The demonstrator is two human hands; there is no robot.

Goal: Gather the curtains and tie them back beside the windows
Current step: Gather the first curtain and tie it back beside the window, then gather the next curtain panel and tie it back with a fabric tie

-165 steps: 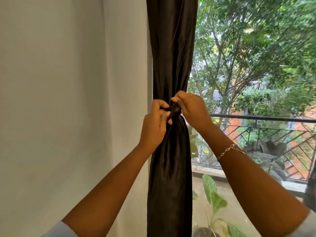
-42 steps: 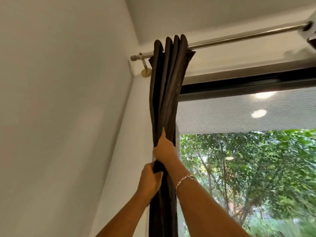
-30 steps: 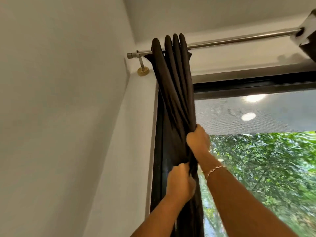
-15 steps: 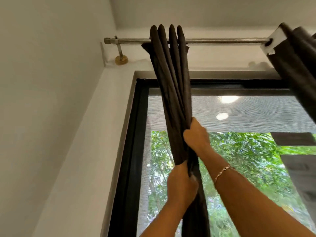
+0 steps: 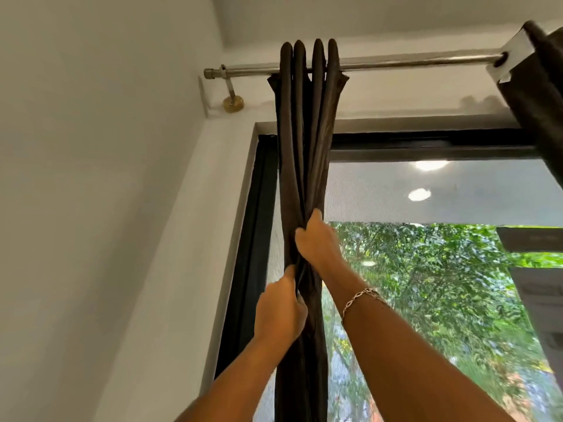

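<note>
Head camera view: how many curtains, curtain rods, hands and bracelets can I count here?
Curtains: 2, the gathered curtain and the right-edge curtain
Curtain rod: 1
Hands: 2, left hand and right hand
Bracelet: 1
Total: 6

Daylight pours through the black-framed glass window (image 5: 441,300) right of the fingers (image 5: 305,235). Two pale glare spots (image 5: 419,194) shine above them (frame edges bow).

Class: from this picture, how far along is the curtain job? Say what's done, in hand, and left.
Done: the curtain is bunched into tight folds on the rod. In hand: left hand and right hand grip the bundle. Left: no tie shows here; the second curtain at the right edge may need tying.
</note>
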